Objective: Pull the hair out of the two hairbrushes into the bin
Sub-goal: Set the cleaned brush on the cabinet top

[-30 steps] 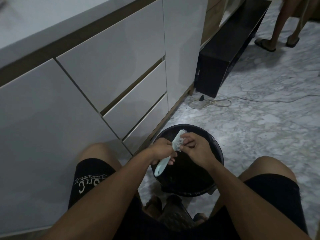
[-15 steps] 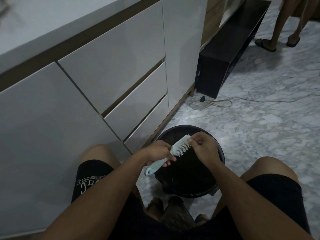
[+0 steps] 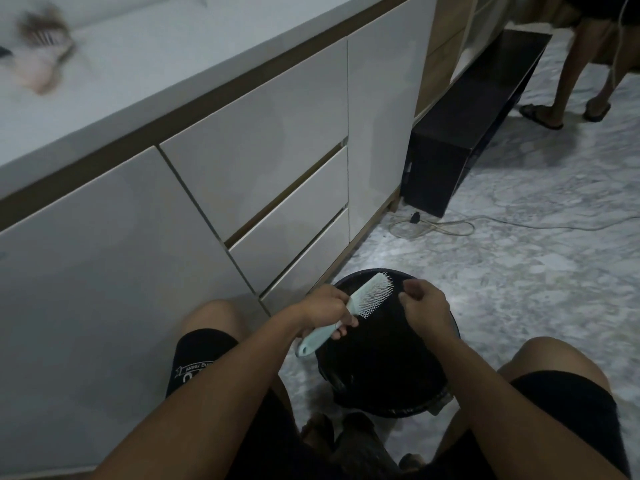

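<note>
I sit on the floor with a round black bin (image 3: 391, 403) between my knees. My left hand (image 3: 327, 306) grips the handle of a pale green hairbrush (image 3: 374, 292), held slanted over the bin's far-left rim with its bristles facing right. My right hand (image 3: 424, 303) hovers over the bin just right of the bristles, apart from them, fingertips pinched together; I cannot make out any hair in them. On the white countertop at the upper left lies a blurred pinkish brush-like object (image 3: 41, 46) with a dark tuft of hair.
White cabinet drawers (image 3: 277, 168) stand close on my left. A low black unit (image 3: 467, 133) sits beyond them, with a coiled cable (image 3: 433, 226) on the marble floor. Another person's legs in sandals (image 3: 568, 81) stand at the far right.
My right hand has come off the bristles and drawn a little to the right. The brush has tilted, its head further out over the bin. The countertop has come into view.
</note>
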A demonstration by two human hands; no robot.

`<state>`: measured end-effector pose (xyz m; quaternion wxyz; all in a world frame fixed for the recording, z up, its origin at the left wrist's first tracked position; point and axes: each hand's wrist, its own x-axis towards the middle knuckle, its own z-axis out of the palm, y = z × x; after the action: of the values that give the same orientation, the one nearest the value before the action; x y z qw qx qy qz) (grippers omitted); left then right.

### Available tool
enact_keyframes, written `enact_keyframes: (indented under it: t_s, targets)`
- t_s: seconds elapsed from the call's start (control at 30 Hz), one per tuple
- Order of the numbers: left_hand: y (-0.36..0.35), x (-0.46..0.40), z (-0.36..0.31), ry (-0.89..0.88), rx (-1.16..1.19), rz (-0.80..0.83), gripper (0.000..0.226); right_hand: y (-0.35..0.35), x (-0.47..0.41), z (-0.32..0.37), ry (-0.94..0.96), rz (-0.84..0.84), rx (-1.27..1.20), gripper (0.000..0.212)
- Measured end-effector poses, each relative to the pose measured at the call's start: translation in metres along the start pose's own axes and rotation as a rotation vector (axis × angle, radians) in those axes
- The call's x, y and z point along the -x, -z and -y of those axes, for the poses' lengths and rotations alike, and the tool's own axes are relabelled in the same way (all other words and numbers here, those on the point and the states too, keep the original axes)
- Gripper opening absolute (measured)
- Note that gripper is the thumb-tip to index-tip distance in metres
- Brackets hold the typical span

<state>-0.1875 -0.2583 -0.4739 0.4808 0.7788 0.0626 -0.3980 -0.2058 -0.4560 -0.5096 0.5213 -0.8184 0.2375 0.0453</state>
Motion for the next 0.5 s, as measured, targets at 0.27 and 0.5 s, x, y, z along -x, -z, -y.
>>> enact_keyframes:
  t_s: [0.27, 0.5]
  targets:
    - [0.019, 0.030, -0.042, -0.120, 0.065, 0.003, 0.030, 0.010, 0.009, 0.077, -0.089, 0.327, -0.478, 0.027]
    - [0.062, 0.081, -0.080, -0.265, 0.191, -0.116, 0.017, 0.028, 0.004, 0.163, 0.106, 0.264, -0.599, 0.034]
